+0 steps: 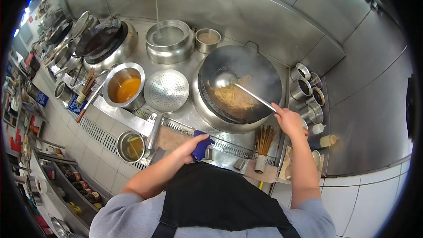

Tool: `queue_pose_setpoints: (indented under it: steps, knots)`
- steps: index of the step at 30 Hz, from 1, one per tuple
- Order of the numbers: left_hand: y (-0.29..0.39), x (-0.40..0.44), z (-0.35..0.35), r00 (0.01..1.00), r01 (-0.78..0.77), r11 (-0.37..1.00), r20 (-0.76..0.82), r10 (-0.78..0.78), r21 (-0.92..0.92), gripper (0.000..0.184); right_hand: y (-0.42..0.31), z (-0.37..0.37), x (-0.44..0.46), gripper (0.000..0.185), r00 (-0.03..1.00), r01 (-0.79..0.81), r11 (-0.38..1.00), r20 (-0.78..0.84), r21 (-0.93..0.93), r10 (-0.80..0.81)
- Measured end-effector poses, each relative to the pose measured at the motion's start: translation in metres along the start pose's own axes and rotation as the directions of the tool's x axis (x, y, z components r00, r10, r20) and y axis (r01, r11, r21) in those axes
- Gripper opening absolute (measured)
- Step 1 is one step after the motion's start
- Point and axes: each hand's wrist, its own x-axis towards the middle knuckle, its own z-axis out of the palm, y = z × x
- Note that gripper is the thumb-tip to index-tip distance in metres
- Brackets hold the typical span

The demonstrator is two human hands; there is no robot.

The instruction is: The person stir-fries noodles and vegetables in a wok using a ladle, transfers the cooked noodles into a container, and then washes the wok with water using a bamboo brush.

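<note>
My right hand is closed round the handle of a steel ladle. The ladle's bowl rests in a large dark wok, at the left side of some yellowish-brown strips of food. Haze hangs over the wok, which sits on a round steel burner ring. Near the wok's front left, my left hand grips a folded dark blue cloth. Whether the cloth is wrapped round a wok handle I cannot tell.
Left of the wok are a perforated strainer, a pot of orange liquid and a water-filled pot under a running stream. A bamboo brush stands in front. Several seasoning containers line the right; a second wok sits far left.
</note>
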Motion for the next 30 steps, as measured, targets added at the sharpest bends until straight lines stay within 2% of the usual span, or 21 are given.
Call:
queue_pose_setpoints:
  steps: [1,3,5,7,9,13,16,21,23,24,25,26,28,29,30]
  knots:
    - [-0.001,-0.001,0.0,1.0,0.01,1.0,-0.004,-0.01,0.0,0.038,0.0,-0.012,-0.011,0.05,1.0,0.005,1.0,0.002,-0.004,-0.005]
    - [-0.002,-0.005,0.001,1.0,0.012,1.0,-0.018,-0.012,0.0,0.038,-0.002,-0.026,-0.035,0.052,0.994,-0.093,0.985,0.038,-0.149,0.1]
    - [-0.003,-0.005,0.0,0.999,0.007,1.0,-0.032,-0.007,-0.005,0.038,-0.006,-0.027,-0.067,0.051,0.971,-0.218,0.974,0.093,-0.056,0.222]
    - [-0.008,-0.003,-0.003,1.0,0.018,0.999,-0.014,-0.017,0.04,0.038,0.0,0.006,-0.102,0.051,0.946,-0.326,0.943,0.029,0.074,0.324]
    - [-0.01,-0.001,-0.003,1.0,0.018,0.998,0.021,-0.02,0.059,0.039,-0.004,0.032,-0.123,0.052,0.858,-0.513,0.843,0.142,0.165,0.494]
    - [-0.009,0.007,0.006,0.995,0.017,0.985,0.095,-0.033,0.171,0.04,-0.03,0.044,-0.139,0.052,0.818,-0.571,0.779,0.096,0.258,0.567]
    - [-0.003,0.0,0.019,0.997,-0.031,0.979,0.073,0.017,0.2,0.042,-0.043,0.051,-0.141,0.05,0.78,-0.602,0.716,0.068,0.354,0.622]
    - [-0.001,-0.006,0.023,0.997,-0.053,0.979,0.066,0.04,0.197,0.043,-0.036,0.041,-0.131,0.053,0.767,-0.641,0.723,0.177,0.258,0.617]
    - [-0.002,-0.011,0.017,0.997,-0.069,0.982,0.043,0.062,0.176,0.043,-0.033,0.049,-0.132,0.051,0.821,-0.513,0.649,0.102,0.562,0.561]
    - [-0.004,-0.011,0.01,0.997,-0.065,0.988,0.04,0.06,0.138,0.042,-0.034,0.043,-0.129,0.051,0.827,-0.507,0.655,0.103,0.56,0.553]
    - [-0.006,-0.012,0.003,0.998,-0.06,0.993,0.036,0.057,0.098,0.041,-0.035,0.033,-0.125,0.052,0.771,-0.553,0.253,0.373,0.794,0.516]
    - [-0.008,-0.013,-0.003,0.998,-0.059,0.994,0.032,0.056,0.09,0.041,-0.037,0.027,-0.121,0.052,0.721,-0.557,-0.217,0.597,0.802,0.352]
    - [-0.011,-0.016,-0.011,0.998,-0.059,0.998,-0.005,0.059,0.019,0.04,-0.044,0.06,-0.104,0.054,0.737,-0.542,-0.178,0.566,0.821,0.37]
    - [-0.011,-0.019,-0.014,0.998,-0.061,0.998,-0.025,0.062,0.017,0.042,-0.044,0.102,-0.092,0.05,0.842,-0.308,0.326,0.097,0.894,0.53]
    - [-0.013,-0.021,-0.018,0.998,-0.062,0.998,-0.029,0.063,0.011,0.042,-0.046,0.125,-0.086,0.046,0.818,-0.079,0.768,-0.399,0.636,0.414]
